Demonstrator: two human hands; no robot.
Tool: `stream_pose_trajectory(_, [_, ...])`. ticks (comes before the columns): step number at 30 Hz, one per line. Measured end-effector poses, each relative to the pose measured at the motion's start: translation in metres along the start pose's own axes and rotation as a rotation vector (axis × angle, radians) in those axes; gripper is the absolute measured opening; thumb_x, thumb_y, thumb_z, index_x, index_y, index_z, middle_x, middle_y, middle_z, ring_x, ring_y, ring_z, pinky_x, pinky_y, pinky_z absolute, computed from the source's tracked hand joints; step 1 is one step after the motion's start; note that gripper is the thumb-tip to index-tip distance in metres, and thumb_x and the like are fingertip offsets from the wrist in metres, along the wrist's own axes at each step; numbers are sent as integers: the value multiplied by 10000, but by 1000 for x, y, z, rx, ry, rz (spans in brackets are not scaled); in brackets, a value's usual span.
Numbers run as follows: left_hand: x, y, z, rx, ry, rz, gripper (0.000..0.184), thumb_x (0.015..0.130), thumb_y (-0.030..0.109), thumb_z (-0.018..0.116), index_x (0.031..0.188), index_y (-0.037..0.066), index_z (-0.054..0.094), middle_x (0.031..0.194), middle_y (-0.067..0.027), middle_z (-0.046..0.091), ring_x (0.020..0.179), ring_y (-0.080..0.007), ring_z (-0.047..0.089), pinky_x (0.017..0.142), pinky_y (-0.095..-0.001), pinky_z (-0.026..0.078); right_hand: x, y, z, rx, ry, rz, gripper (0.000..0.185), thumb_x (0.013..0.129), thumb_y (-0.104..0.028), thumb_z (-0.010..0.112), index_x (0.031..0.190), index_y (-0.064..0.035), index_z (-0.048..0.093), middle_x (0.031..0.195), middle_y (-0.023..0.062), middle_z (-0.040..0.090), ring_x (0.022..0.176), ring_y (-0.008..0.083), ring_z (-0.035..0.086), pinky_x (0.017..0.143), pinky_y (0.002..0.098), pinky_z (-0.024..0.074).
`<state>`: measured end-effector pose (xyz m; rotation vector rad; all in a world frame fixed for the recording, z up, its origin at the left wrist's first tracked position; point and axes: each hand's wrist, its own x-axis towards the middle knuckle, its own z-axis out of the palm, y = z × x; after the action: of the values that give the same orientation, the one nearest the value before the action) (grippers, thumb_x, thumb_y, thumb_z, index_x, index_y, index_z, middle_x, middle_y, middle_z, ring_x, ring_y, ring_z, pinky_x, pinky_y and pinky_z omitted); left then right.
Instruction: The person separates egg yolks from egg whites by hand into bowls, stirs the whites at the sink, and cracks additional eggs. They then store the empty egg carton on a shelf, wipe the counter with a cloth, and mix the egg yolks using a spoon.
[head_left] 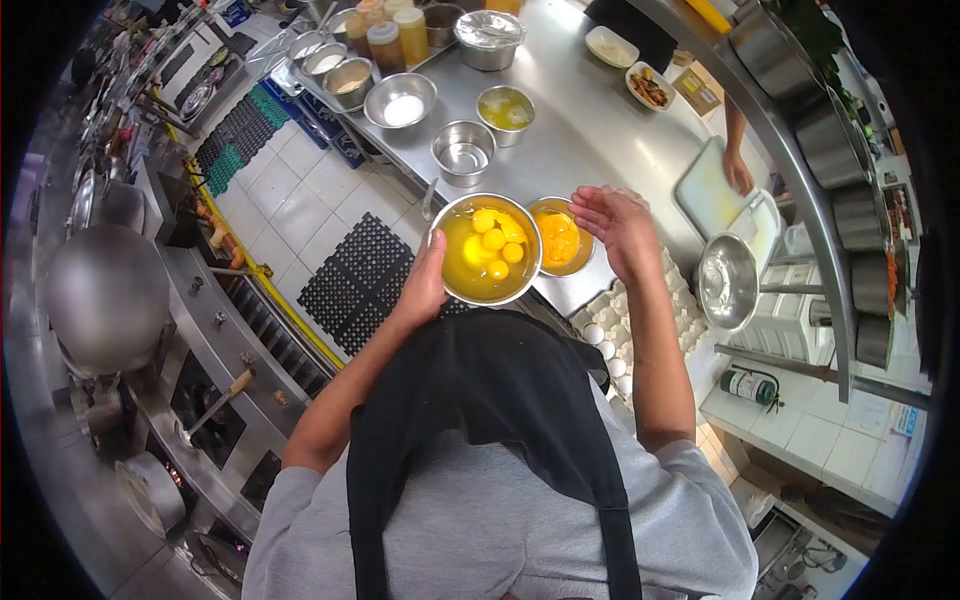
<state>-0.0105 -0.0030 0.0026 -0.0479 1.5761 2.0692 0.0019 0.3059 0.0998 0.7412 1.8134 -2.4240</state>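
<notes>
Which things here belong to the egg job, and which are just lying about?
Seemingly in use:
left hand, holding the egg bowl
right hand, open by the yolk bowl
egg tray

Seemingly lying about:
squeeze bottles
foil-covered pot
black floor mat

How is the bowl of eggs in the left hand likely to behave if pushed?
The metal bowl looks rigid, so it probably won't flex. The egg white would likely slosh, since it pools loosely inside. The rounded yolks seem fragile and may break if jolted.
</notes>
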Motion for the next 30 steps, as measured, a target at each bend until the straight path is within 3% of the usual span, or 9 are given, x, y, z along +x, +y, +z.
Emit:
stream_pose_trajectory(5, [9,-11,-5,-132,-73,14,610,1135,473,318,1531,10,350,1448,-166,543,1301,-232,594,1071,-365,517,-32,-19,55,146,-212,14,478,1080,-317,532,1294,106,590,1243,215,675,1153,292,677,1003,383,537])
stream_pose_trajectory(10, [10,-6,1,-113,-63,89,603,1135,461,336,1529,5,351,1448,-174,538,1296,-232,596,1069,-364,516,-37,-21,85,-220,-292,-38,613,1093,-457,482,1374,81,572,1315,204,661,1207,269,645,1037,369,510])
stream_pose_trajectory(13, [10,-3,4,14,5,165,629,1142,471,287,1457,-45,461,1435,-232,536,1359,-293,496,1156,-367,356,-43,-21,91,-494,-355,6,663,1084,-521,447,1269,88,635,1220,217,697,1127,289,679,1001,373,516])
stream_pose_trajectory(14, [8,4,6,55,20,176,631,1139,478,292,1459,-40,459,1433,-236,537,1353,-300,500,1149,-366,362,-44,-23,95,-667,-369,23,715,1078,-562,416,1174,94,684,1138,235,725,1068,315,703,966,385,523])
stream_pose_trajectory(17, [3,17,10,94,34,201,643,1131,501,309,1463,-31,452,1416,-241,548,1340,-316,510,1142,-370,368,-50,-28,113,-1114,-423,47,787,1045,-650,416,1192,62,716,1111,220,738,1068,303,696,988,370,501])
stream_pose_trajectory(21, [1,17,9,132,68,179,648,1127,506,319,1460,-35,450,1400,-244,558,1331,-323,516,1143,-374,368,-39,-15,127,-1292,-568,67,787,1040,-678,365,1188,-6,746,1109,204,743,1062,303,690,975,374,489])
stream_pose_trajectory(25, [7,3,4,124,82,170,657,1125,509,324,1462,-41,448,1399,-262,556,1325,-338,522,1139,-380,373,-8,17,120,-1139,-708,66,736,1071,-620,343,1134,-11,750,1058,163,748,1015,254,700,912,357,523])
stream_pose_trajectory(27, [6,1,0,119,61,162,658,1125,511,324,1458,-42,448,1392,-263,558,1319,-340,525,1136,-382,377,0,26,121,-789,-738,439,684,1091,-580,349,1075,-9,727,984,113,731,955,196,699,829,334,563])
stream_pose_trajectory(30, [2,0,-3,147,88,117,651,1126,513,321,1443,-40,456,1372,-255,568,1304,-339,533,1125,-384,386,13,41,116,-470,-779,638,629,1103,-542,361,1076,-4,686,968,89,702,915,167,688,772,330,593])
